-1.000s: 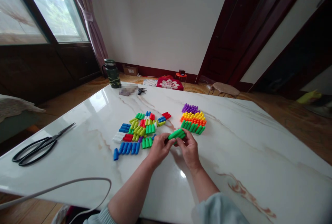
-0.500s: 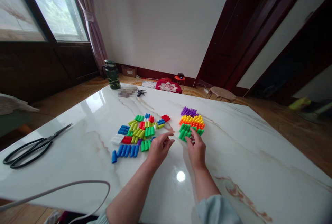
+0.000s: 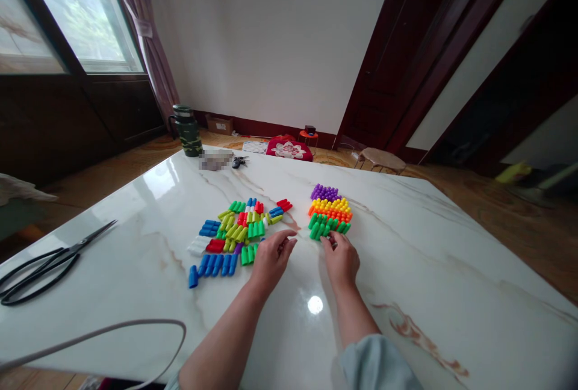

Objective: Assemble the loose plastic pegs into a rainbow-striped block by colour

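My left hand [image 3: 272,262] hovers over the white table, just right of the loose plastic pieces. Its fingers are loosely curled, thumb and forefinger a little apart, with nothing visible in them. By the near edge of a group of green bullet-shaped pieces [image 3: 320,227] is my right hand [image 3: 342,257], fingers bent and apart, the tips close to or touching the front pieces. Behind the green group lie orange pieces [image 3: 332,214], yellow pieces [image 3: 329,203] and purple pieces [image 3: 325,191]. Left of my hands, lime pieces [image 3: 237,232], blue pieces [image 3: 218,265] and red pieces [image 3: 215,246] are mixed together.
Large black-handled scissors [image 3: 58,263] lie at the table's left. A grey cable [image 3: 135,322] loops over the near left edge. A camouflage jug [image 3: 187,131] and small dark pliers-like tool [image 3: 239,162] are at the far edge. Beyond it stands a stool [image 3: 382,159].
My right hand has drawn back from over the green pieces to their near edge. The green pieces sit closer together. My left hand stays nearly in place; the view shifts slightly.
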`<state>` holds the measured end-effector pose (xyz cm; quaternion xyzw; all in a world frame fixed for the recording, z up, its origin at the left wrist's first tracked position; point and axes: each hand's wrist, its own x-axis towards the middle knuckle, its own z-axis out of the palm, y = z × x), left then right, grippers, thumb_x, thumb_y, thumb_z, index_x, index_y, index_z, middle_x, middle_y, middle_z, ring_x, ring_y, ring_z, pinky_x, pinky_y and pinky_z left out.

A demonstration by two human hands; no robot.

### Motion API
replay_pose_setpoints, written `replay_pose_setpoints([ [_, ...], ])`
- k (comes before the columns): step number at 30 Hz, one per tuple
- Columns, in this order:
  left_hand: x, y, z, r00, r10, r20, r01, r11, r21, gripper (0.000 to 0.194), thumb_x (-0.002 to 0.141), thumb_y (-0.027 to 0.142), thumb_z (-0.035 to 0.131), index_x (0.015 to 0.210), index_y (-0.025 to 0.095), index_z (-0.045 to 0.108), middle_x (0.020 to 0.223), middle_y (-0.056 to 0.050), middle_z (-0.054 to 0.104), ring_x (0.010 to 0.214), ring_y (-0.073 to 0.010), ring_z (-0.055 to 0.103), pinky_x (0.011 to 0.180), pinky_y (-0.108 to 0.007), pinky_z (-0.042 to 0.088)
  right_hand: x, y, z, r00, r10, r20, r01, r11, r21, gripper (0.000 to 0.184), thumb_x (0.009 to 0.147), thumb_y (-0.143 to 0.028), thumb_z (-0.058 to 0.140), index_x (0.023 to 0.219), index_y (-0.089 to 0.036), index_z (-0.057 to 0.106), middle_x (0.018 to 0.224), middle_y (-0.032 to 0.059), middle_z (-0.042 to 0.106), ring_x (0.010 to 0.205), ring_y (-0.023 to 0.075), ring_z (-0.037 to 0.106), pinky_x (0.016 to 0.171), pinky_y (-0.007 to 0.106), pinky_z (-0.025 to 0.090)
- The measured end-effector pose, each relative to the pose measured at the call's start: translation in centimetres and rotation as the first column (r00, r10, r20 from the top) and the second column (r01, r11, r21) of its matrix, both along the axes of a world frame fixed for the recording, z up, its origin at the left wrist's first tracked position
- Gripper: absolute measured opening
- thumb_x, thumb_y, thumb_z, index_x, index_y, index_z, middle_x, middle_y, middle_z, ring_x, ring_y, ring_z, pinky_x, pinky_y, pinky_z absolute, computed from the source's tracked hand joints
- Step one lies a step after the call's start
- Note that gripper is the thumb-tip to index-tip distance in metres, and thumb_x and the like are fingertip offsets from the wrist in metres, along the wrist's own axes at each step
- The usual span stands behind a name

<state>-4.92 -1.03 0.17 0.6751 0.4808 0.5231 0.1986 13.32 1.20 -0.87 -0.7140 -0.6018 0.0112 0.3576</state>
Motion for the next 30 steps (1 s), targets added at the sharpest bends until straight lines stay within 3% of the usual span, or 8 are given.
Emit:
replay_pose_setpoints([
  [9,0.2,0.1,0.1,1.0,-0.001,-0.007,0.001,1.0,-0.006,0.021,0.092,0.03,0.052,0.099,0.017,0.067,0.069,-0.001,0.065,0.059,-0.0118,0.059,0.059,-0.021,0.044,-0.1,0.7,0.0,1.0,-0.026,-0.017,0.026,1.0,0.016,0.02,0.085,-0.036,0.057,0.09,-0.021,0.07,0.087,0.004,0.071,0.074,0.0187,0.061,0.061,0.027,0.032],
  [14,0.0,-0.1,0.3,1.0,0.009,0.01,-0.01,1.0,0.03,0.02,0.092,0.028,0.052,0.096,0.016,0.068,0.067,0.0,0.065,0.058,-0.0113,0.061,0.058,-0.021,0.045,-0.3,0.3,0.1,0.996,-0.056,-0.069,0.061,0.995,0.077,0.024,0.086,-0.043,0.057,0.084,-0.02,0.066,0.078,0.0027,0.071,0.067,0.0173,0.06,0.06,0.026,0.031],
  [17,-0.4,-0.4,0.7,0.994,0.089,0.065,-0.094,0.992,0.081,0.021,0.093,0.028,0.051,0.093,0.016,0.069,0.062,0.001,0.062,0.053,-0.0102,0.059,0.056,-0.02,0.045,-0.7,-0.1,0.3,0.999,0.032,0.021,-0.034,0.995,0.096,0.03,0.088,-0.045,0.054,0.076,-0.021,0.067,0.074,0.0016,0.071,0.065,0.016,0.059,0.059,0.026,0.03],
  [20,-0.9,-0.6,1.0,0.964,0.211,0.159,-0.228,0.969,0.095,0.022,0.093,0.03,0.051,0.094,0.016,0.069,0.059,0.002,0.059,0.051,-0.0102,0.057,0.055,-0.02,0.045,-0.8,-0.3,0.2,0.987,0.124,0.107,-0.131,0.99,0.059,0.027,0.09,-0.04,0.052,0.082,-0.025,0.073,0.079,0.001,0.074,0.066,0.0155,0.062,0.059,0.026,0.031],
  [25,-1.8,-0.5,1.4,0.88,0.356,0.315,-0.394,0.917,0.063,0.025,0.094,0.033,0.05,0.092,0.016,0.069,0.059,0.002,0.058,0.051,-0.0101,0.054,0.054,-0.021,0.045,-0.6,-0.1,0.1,0.981,0.092,0.168,-0.088,0.996,-0.033,0.023,0.089,-0.038,0.055,0.097,-0.03,0.075,0.081,0.0012,0.076,0.067,0.017,0.064,0.059,0.026,0.031],
  [30,-2.6,-0.3,1.9,0.796,0.406,0.45,-0.458,0.889,0.008,0.032,0.096,0.038,0.045,0.091,0.015,0.067,0.058,0.004,0.055,0.047,-0.0081,0.047,0.05,-0.02,0.041,-1.0,-0.6,0.5,0.982,0.148,0.118,-0.145,0.989,-0.034,0.024,0.09,-0.037,0.054,0.093,-0.025,0.074,0.081,0.0023,0.074,0.068,0.016,0.063,0.061,0.025,0.035],
])
